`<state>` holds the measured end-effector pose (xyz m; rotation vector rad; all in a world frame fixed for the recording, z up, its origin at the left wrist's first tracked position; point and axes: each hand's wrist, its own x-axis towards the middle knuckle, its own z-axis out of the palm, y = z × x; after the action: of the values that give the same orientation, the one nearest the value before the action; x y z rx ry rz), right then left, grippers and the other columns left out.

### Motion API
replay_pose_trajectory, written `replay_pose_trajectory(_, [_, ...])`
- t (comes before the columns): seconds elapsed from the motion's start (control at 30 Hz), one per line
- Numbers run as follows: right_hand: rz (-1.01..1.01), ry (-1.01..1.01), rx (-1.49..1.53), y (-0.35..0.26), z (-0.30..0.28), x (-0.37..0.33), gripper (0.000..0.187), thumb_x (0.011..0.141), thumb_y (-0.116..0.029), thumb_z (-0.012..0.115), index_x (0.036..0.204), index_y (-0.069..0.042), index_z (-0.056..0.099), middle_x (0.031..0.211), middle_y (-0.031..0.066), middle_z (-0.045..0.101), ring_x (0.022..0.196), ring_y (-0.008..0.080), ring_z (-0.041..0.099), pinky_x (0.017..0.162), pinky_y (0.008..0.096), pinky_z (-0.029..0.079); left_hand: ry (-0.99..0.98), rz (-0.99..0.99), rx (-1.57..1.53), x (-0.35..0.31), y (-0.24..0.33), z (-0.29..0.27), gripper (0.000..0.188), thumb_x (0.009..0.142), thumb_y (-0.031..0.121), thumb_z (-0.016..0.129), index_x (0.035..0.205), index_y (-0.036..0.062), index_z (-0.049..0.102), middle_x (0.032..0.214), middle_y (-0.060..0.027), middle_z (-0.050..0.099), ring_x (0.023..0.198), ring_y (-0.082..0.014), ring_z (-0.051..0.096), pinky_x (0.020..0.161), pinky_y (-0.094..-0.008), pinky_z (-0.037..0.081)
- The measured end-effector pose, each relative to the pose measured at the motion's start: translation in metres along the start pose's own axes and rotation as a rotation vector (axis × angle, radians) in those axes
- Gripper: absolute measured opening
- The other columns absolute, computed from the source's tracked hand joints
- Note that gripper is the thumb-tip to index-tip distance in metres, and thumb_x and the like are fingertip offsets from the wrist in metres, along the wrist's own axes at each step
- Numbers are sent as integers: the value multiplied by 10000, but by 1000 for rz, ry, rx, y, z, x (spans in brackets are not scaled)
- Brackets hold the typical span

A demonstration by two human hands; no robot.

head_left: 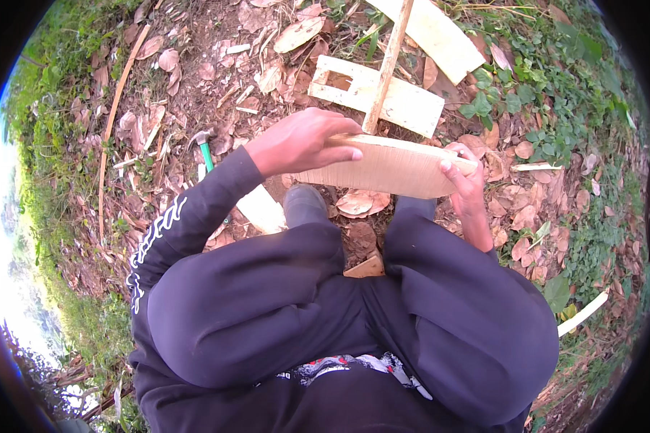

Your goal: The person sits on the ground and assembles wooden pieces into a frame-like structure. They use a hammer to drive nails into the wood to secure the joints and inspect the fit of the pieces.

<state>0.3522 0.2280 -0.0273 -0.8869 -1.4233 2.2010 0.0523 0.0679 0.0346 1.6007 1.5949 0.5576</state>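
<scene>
A pale wooden board (390,167) is held crosswise in front of my knees, tilted so its broad face shows. My left hand (314,144) is closed over the board's upper edge, thumb along the near face. At its right end my right hand (468,182) grips the board, with the thumb on the near face and fingers behind. Just beyond lies a flat board with a rectangular cut-out (404,105) near its left end. A long round stick (388,68) crosses over that board, and its near end meets the held board's upper edge.
A hammer with a green handle (206,154) rests left of my left forearm. Another pale plank (440,36) lies at the far right, and one more (261,211) beside my left boot. A thin curved strip (113,115) runs along the left. Dry leaves, wood chips and green plants cover the ground.
</scene>
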Motion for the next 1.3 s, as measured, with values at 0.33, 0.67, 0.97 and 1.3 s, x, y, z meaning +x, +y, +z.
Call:
replay_pose_trajectory(0.33, [120, -173, -130, 9, -43, 10, 251, 947, -210, 675, 1040, 22, 657, 924, 52, 701, 867, 122, 654, 770, 308, 513, 20, -33, -26, -16, -5, 25, 349, 967, 310, 678, 1030, -30, 723, 890, -205, 710, 829, -397, 693, 740, -462, 544])
replay_pose_trajectory(0.67, [-321, 132, -1429, 23, 71, 178, 562, 829, -345, 774, 1144, 34, 506, 726, 113, 594, 688, 274, 622, 684, 417, 487, 5, -327, 45, -62, -5, -68, 364, 947, 327, 695, 1053, -17, 749, 869, -215, 723, 750, -372, 697, 699, -413, 534])
replay_pose_trajectory(0.97, [-89, 271, -1452, -20, -45, 158, 503, 808, -139, 671, 1224, 8, 429, 791, 168, 646, 724, 316, 666, 722, 462, 548, 31, -97, 118, -5, -51, -55, 391, 973, 389, 667, 1049, 14, 747, 985, -141, 677, 964, -302, 646, 821, -418, 501])
replay_pose_trajectory(1.3, [-583, 214, -1132, -16, 27, 79, 200, 966, -87, 561, 1102, -11, 687, 953, 97, 541, 972, 296, 537, 885, 417, 424, 55, 68, 48, 88, -98, 6, 338, 942, 307, 719, 998, -27, 712, 982, -137, 602, 887, -303, 633, 768, -417, 511])
